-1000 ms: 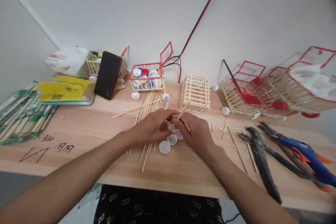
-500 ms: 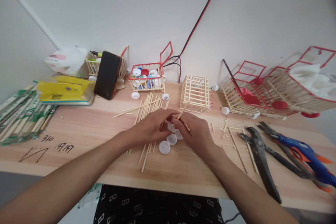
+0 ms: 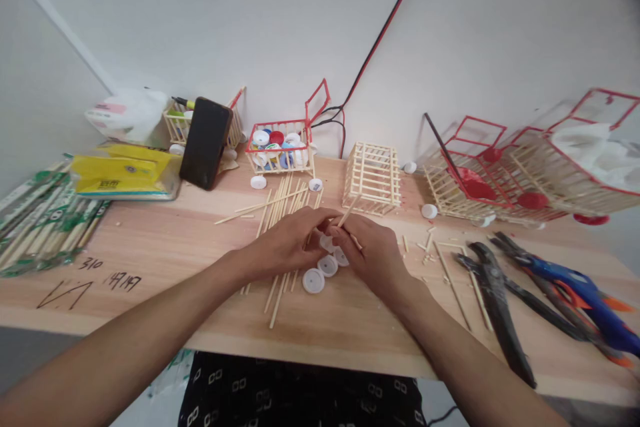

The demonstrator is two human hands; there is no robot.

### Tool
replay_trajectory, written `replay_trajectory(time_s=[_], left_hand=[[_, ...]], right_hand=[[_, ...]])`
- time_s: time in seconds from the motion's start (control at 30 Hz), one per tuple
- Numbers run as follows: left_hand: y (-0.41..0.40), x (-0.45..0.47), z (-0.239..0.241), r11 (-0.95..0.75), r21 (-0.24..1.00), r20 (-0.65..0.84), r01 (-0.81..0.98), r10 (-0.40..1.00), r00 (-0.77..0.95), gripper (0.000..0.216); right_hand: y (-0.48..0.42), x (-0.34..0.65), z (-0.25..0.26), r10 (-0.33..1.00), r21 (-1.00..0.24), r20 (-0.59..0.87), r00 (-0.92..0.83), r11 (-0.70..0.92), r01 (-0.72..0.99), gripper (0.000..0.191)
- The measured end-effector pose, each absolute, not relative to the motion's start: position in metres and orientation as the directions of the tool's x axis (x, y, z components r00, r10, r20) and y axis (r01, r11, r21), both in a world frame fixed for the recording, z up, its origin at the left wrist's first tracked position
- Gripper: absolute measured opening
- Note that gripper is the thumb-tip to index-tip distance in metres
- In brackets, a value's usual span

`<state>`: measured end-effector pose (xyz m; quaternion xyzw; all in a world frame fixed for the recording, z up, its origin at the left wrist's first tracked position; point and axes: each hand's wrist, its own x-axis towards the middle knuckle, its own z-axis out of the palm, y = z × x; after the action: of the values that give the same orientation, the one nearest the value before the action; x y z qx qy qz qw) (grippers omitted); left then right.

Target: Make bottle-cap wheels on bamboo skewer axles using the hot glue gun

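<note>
My right hand (image 3: 375, 243) is closed with a thin wooden stick (image 3: 349, 209) in its fingers, the stick's end pointing up and away. My left hand (image 3: 287, 240) meets it at the fingertips, its fingers curled; what they pinch is hidden. Just under the hands lie several white plastic bottle caps: a near cap (image 3: 313, 281), a second cap (image 3: 327, 265) touching it, and others partly covered by my fingers. Loose wooden sticks (image 3: 274, 213) fan out beneath my left hand and wrist. Beyond my right hand stands a stick-built crate (image 3: 373, 177).
A small cart (image 3: 280, 147) full of bottle caps stands against the wall, with a phone (image 3: 205, 143) to its left. Pliers (image 3: 493, 300), a blue glue gun (image 3: 580, 293) and more carts (image 3: 465, 177) occupy the right. Packaged sticks (image 3: 50, 220) and a yellow packet (image 3: 123, 170) lie left.
</note>
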<state>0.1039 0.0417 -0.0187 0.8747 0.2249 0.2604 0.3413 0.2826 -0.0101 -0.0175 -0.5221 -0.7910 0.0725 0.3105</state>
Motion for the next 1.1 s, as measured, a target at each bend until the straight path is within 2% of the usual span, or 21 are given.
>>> replay_trajectory(time_s=[1.1], left_hand=[[0.0431,0.1036,-0.0215,-0.684,0.698,0.323,0.214,0.567,0.758,0.050]], right_hand=[[-0.0107,0.2825,-0.0179,0.868,-0.426,0.424,-0.257,0.442,0.789,0.023]])
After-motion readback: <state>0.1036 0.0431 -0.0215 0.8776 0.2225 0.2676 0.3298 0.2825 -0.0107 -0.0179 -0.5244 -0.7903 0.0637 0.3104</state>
